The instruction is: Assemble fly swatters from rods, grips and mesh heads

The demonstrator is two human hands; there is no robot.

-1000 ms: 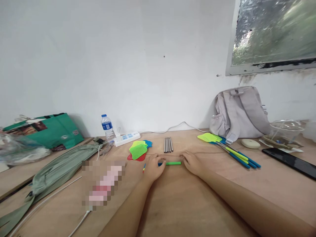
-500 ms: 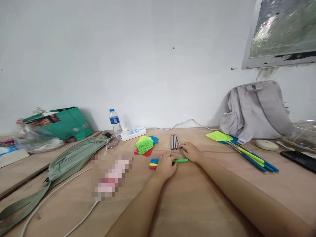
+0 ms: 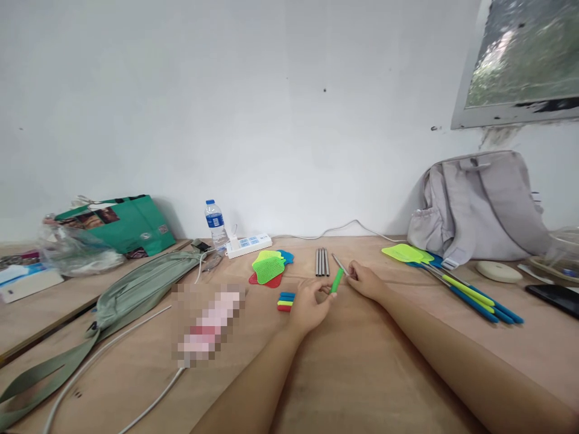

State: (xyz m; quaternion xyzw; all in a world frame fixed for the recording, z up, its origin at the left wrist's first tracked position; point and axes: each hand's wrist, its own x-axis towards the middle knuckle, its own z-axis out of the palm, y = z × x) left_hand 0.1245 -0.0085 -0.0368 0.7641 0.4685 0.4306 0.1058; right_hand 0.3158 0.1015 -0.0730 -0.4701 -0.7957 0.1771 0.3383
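Fingers of the left hand [image 3: 312, 304] pinch the near end of a green handle [image 3: 337, 281], angled away from the wearer, just in front and to the right of the row of metal rods [image 3: 320, 263]. The right hand [image 3: 366, 282], just right of the row, pinches a single rod [image 3: 338, 261] near its lower end; whether rod and handle touch cannot be told. The handle looks light, with a little give and unlikely to break, best held around its near half. The rod appears thin, stiff and smooth, liable to roll or slip, so a firm pinch close to one end should steady it.

By count: four rods in the row, plus one in the hand; four swatter heads [image 3: 270, 271], yellow, green, blue and red, overlapping left of the row; and, in front of the row to its left, loose handles [image 3: 284, 303] in blue, yellow and red, partly hidden by the left hand, the blue perhaps two. Right of the row lie several complete swatters [image 3: 470, 291], too overlapped to number surely, near one backpack [image 3: 484, 205]. Left of the row are one power strip [image 3: 248, 244] and, farther left, one bottle [image 3: 215, 222].
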